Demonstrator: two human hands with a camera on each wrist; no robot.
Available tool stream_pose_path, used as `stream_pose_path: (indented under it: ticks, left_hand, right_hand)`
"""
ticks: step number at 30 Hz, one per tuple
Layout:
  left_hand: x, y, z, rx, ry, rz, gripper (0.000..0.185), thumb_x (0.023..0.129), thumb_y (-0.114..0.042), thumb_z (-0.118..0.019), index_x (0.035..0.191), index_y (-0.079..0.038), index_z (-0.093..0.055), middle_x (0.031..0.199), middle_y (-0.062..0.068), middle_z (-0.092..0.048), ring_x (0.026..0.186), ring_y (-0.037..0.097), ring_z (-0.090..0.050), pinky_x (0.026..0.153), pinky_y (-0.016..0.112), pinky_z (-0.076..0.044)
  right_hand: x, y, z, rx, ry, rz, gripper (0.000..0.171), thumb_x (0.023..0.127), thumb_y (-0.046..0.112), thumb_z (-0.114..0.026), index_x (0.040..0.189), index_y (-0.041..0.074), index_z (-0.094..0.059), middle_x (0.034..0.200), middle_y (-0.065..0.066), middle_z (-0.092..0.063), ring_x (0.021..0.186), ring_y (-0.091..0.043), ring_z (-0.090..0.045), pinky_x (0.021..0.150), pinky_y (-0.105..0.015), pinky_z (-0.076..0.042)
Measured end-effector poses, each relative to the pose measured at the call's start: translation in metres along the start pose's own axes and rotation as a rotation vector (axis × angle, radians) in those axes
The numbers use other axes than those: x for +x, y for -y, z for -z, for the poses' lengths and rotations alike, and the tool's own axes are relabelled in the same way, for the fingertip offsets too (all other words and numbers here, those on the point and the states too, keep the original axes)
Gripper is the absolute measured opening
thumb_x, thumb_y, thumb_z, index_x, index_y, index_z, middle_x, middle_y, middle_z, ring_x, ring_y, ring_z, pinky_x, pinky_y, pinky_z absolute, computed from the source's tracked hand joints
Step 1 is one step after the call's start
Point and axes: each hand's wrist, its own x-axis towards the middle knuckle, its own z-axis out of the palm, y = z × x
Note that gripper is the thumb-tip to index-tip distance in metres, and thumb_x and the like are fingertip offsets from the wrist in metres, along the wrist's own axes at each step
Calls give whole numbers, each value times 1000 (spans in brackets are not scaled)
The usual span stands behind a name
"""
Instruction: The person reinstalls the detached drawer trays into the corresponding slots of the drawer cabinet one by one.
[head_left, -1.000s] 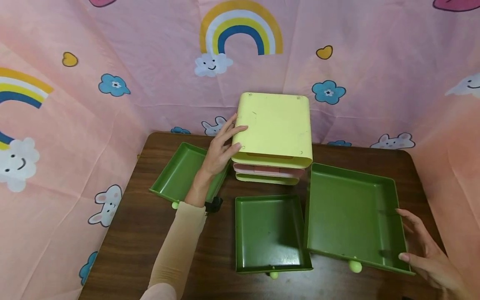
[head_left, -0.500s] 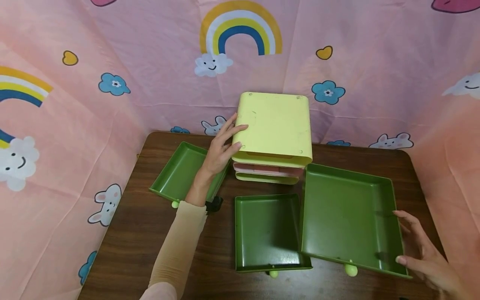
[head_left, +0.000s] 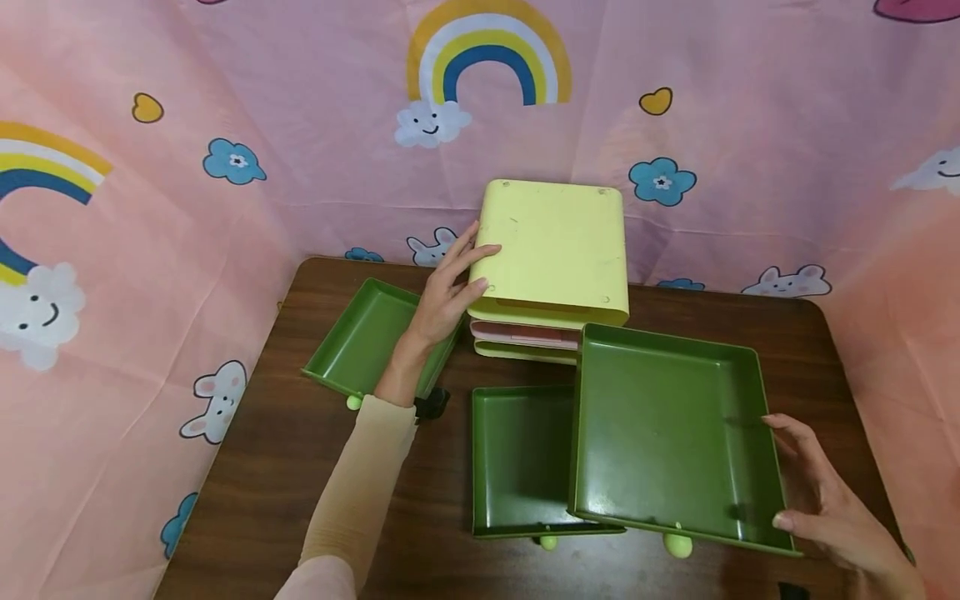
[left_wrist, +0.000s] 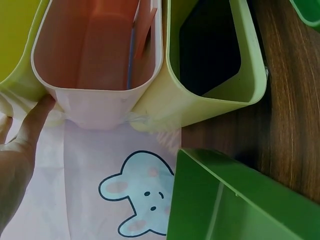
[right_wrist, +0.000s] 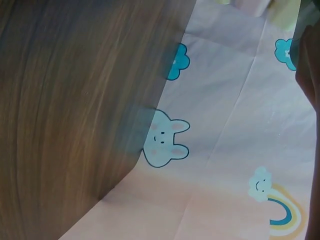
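Three green plastic drawers out on the wooden tabletop (head_left: pixel 300 467).
Right hand (head_left: pixel 828 508) grips the largest drawer (head_left: pixel 667 433) by its right wall, raised, overlapping the middle drawer (head_left: pixel 517 458). Left hand (head_left: pixel 442 296), fingers straight, steadies the smooth, round-cornered yellow cabinet (head_left: pixel 555 246); third drawer (head_left: pixel 360 337) lies left.

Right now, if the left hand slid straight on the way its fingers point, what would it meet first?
The left hand already touches the yellow drawer cabinet at its left edge, fingers pointing up and right across the top. Going on, it would probably just slide over that top; depth is unclear.
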Motion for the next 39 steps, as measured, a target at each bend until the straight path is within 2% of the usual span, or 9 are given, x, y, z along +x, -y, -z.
stream_pose_path:
  ticks: [4, 6, 15, 17, 21, 25, 28, 32, 39]
  left_hand:
    - [3, 1, -2, -20, 10, 9, 41, 99, 0, -51, 139, 10, -51, 162, 24, -14, 149, 38, -19, 72, 24, -48]
    - [3, 1, -2, -29, 5, 27, 41, 99, 0, -51, 140, 9, -50, 163, 23, -13, 149, 36, -18, 78, 24, -49]
    - [2, 1, -1, -51, 2, 61, 42, 99, 1, -52, 141, 8, -50, 164, 20, -12, 151, 32, -16, 84, 26, -48]
    - [3, 0, -1, -42, -4, 62, 42, 99, 0, -53, 140, 8, -51, 163, 22, -13, 150, 32, -18, 86, 29, -50]
    - [5, -2, -2, 0, -25, 60, 40, 97, -1, -55, 136, 8, -54, 161, 23, -18, 149, 33, -22, 89, 45, -51]
    - [6, -2, -3, 39, -42, 32, 38, 96, 0, -56, 133, 10, -55, 159, 26, -22, 147, 39, -23, 87, 51, -50]
    - [6, 9, -4, 48, -51, 10, 38, 96, 2, -55, 133, 9, -57, 159, 25, -22, 146, 41, -23, 91, 50, -47]
    - [9, 28, -3, 52, -65, -1, 38, 97, -2, -57, 134, 2, -59, 161, 16, -23, 147, 32, -25, 103, 51, -39]
    - [7, 37, -1, 54, -71, -9, 38, 98, -17, -59, 135, -7, -62, 162, 7, -26, 147, 16, -26, 108, 49, -36]
  right_hand:
    - [3, 0, -1, -25, 1, 38, 86, 88, -14, -55, 157, 3, -6, 162, -6, -4, 146, -2, -8, 104, -17, -16]
    - [6, 1, -3, -58, -4, 54, 87, 87, -14, -58, 157, 1, -8, 161, -7, -6, 146, -3, -10, 103, -16, -17]
    - [19, 7, -17, -71, -23, 39, 88, 87, -4, -66, 157, 3, -13, 161, -8, -8, 144, -6, -14, 100, -17, -19]
    - [23, 8, -20, -106, -30, 39, 90, 85, -1, -69, 156, 3, -15, 161, -8, -10, 144, -7, -14, 100, -15, -19]
    - [33, 10, -30, -159, -25, 35, 90, 84, 5, -73, 156, 5, -18, 160, -9, -13, 144, -7, -16, 98, -14, -20]
    - [42, 8, -38, -142, 8, 71, 90, 84, 7, -74, 154, 3, -19, 159, -13, -15, 143, -10, -20, 98, -15, -25]
    - [48, 5, -42, -132, 36, 94, 89, 83, 7, -75, 154, 2, -20, 157, -15, -17, 141, -11, -24, 98, -16, -30]
    - [53, 3, -46, -121, 52, 104, 88, 87, 12, -75, 153, 2, -20, 157, -15, -17, 141, -10, -24, 98, -15, -32]
    - [59, 1, -56, -88, 70, 134, 86, 87, 13, -75, 152, -1, -20, 155, -17, -20, 139, -14, -29, 98, -17, -35]
